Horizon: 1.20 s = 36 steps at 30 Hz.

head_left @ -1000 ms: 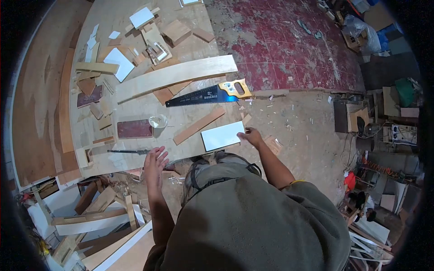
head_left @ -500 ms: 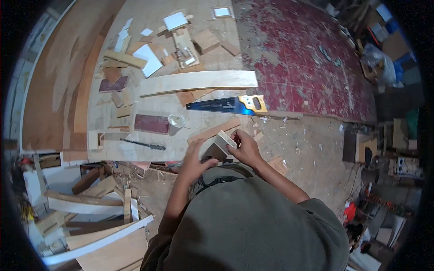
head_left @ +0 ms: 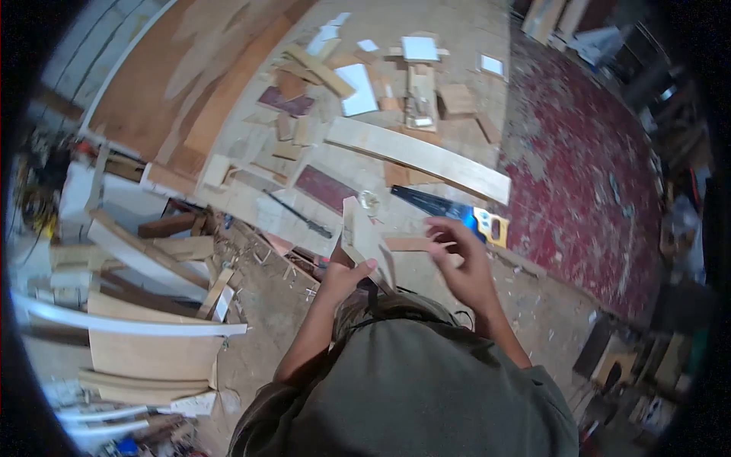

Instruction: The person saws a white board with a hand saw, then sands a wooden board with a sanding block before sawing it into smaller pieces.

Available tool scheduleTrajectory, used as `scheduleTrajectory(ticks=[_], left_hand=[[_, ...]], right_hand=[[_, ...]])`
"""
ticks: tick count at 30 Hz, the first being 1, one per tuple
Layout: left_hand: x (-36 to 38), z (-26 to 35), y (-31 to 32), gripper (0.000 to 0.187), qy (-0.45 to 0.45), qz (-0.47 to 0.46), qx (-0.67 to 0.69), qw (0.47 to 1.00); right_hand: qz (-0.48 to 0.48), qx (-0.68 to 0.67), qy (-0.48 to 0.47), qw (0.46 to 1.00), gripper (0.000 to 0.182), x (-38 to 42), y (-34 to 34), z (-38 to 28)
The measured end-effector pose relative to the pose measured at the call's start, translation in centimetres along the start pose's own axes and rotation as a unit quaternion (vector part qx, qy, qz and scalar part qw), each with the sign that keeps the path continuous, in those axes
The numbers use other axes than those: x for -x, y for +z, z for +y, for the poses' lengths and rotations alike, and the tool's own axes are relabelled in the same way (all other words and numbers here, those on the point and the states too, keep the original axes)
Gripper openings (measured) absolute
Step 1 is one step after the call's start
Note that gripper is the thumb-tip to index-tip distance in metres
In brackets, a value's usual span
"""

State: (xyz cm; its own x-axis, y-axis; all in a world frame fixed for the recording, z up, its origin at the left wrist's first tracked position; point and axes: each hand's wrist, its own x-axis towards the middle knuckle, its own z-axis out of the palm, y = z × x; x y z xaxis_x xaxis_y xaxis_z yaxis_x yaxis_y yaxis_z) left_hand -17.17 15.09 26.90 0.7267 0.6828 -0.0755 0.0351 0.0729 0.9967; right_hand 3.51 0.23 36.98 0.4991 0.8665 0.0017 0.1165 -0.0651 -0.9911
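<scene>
- Board (head_left: 364,238): small flat offcut, pale face, lifted clear of the tabletop (head_left: 251,199) and held tilted on edge above its near edge, in front of the chest.
- Left hand (head_left: 344,276): under the board's lower edge, thumb and fingers pinching it from below.
- Right hand (head_left: 464,263): just beside the board on its right, fingers spread and loosely curled, apparently not touching it; no grip on anything.
- Saw (head_left: 455,211): dark blade, yellow handle, flat near the tabletop's right edge, just beyond the right hand, untouched.
- Long plank (head_left: 417,157): pale, lying diagonally across the tabletop behind the saw.
- Dark red panel (head_left: 326,188) and small clear round object (head_left: 370,200): between plank and near edge, close behind the raised board.
- White tiles (head_left: 359,88), (head_left: 419,48) and scattered scraps: far part of the tabletop.
- Stage, as judged: pick-up done, board in hand and under inspection or turning; no cut mark or saw cut visible on it; any sawing or placing not yet begun.
- Change from one second ago: then board flat at the near right corner of the tabletop, right fingertips on its edge, left hand open and empty over the near edge.
- Change from half a second ago: then both hands closed on the board; now right hand off, left alone carrying it, board raised higher and more upright.
- View swung leftward; saw and plank in the same spots on the tabletop.
</scene>
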Motion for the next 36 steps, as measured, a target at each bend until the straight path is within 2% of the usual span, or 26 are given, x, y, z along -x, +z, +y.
scheduleTrajectory(ticks=[2,3,4,6,7,11,13,16,17,19,20,21,22,23,24,27,30,31,33,34,35,36], left_hand=[[1.1,-3.0,-2.5,0.081,-0.129,0.051,0.247,0.959],[1.0,-2.4,-2.0,0.074,-0.069,0.055,0.308,0.947],[0.8,-1.8,-2.2,0.074,-0.059,0.067,0.309,0.947],[0.1,-0.4,-2.6,0.084,-0.076,0.009,0.441,0.894],[0.0,2.5,-1.8,0.095,-0.077,0.02,0.4,0.913],[0.5,3.0,-2.7,0.098,-0.038,0.002,0.417,0.908],[1.0,3.9,-3.2,0.102,-0.045,-0.02,0.46,0.886],[1.9,4.8,-4.2,0.103,-0.054,0.049,0.445,0.892],[2.2,5.0,-4.9,0.103,-0.056,0.047,0.449,0.891],[3.0,5.1,-7.4,0.102,0.041,0.087,0.475,0.875],[3.5,4.4,-9.8,0.103,0.032,0.186,0.4,0.897],[4.2,5.1,-10.9,0.094,0.071,0.134,0.445,0.883],[4.5,4.0,-13.0,0.094,0.073,0.134,0.447,0.881],[4.8,2.1,-15.4,0.089,0.068,0.314,0.374,0.87],[4.6,1.9,-16.7,0.084,0.058,0.483,0.288,0.825],[5.8,1.3,-19.1,0.075,0.031,0.435,0.365,0.822],[5.9,-0.2,-21.0,0.08,-0.002,0.41,0.376,0.831],[5.6,-0.1,-21.6,0.08,-0.001,0.413,0.38,0.828],[5.3,0.7,-22.6,0.086,-0.04,0.299,0.387,0.871],[5.0,1.1,-23.3,0.086,-0.035,0.31,0.389,0.866],[4.6,1.5,-24.0,0.089,-0.026,0.243,0.431,0.869],[4.3,1.9,-24.8,0.091,-0.018,0.175,0.469,0.865]], right_hand=[[0.014,-0.046,0.003,0.999,0.033,-0.7,-0.8,1.0],[0.01,-0.039,0.03,0.999,0.03,-0.9,-1.3,1.5],[-0.004,-0.039,0.024,0.999,0.03,-1.1,-1.5,1.9],[-0.014,-0.031,0.056,0.998,0.03,-1.2,-1.7,2.7],[-0.022,-0.032,0.057,0.998,0.03,-1.3,-1.6,3.1],[-0.071,-0.033,0.053,0.995,0.028,-1.6,-0.4,4.0],[-0.102,-0.015,0.047,0.994,0.028,-2.1,0.4,3.8],[-0.138,0.021,0.031,0.99,0.029,-2.7,1.6,3.3],[-0.158,0.032,0.007,0.987,0.029,-2.9,1.8,3.5],[-0.189,0.049,-0.018,0.981,0.03,-3.5,2.3,3.6],[-0.187,0.052,-0.017,0.981,0.03,-3.8,2.4,3.7],[-0.206,0.069,0.001,0.976,0.029,-4.3,2.6,3.7],[-0.226,0.087,0.017,0.97,0.029,-4.9,3.1,3.8],[-0.228,0.091,0.016,0.969,0.029,-5.4,3.8,3.9],[-0.228,0.083,0.042,0.969,0.029,-5.7,4.5,4.2],[-0.237,0.051,0.07,0.968,0.03,-7.8,8.0,6.5],[-0.266,0.003,0.08,0.961,0.035,-11.6,13.6,10.7],[-0.261,0.05,0.078,0.961,0.039,-13.6,15.7,11.9],[-0.268,0.1,0.073,0.955,0.043,-17.8,19.9,15.3],[-0.244,0.224,0.043,0.943,0.053,-20.0,22.1,17.6],[-0.215,0.342,0.009,0.915,0.063,-21.7,24.2,19.3],[-0.227,0.342,0.004,0.912,0.063,-22.9,25.8,20.3]])
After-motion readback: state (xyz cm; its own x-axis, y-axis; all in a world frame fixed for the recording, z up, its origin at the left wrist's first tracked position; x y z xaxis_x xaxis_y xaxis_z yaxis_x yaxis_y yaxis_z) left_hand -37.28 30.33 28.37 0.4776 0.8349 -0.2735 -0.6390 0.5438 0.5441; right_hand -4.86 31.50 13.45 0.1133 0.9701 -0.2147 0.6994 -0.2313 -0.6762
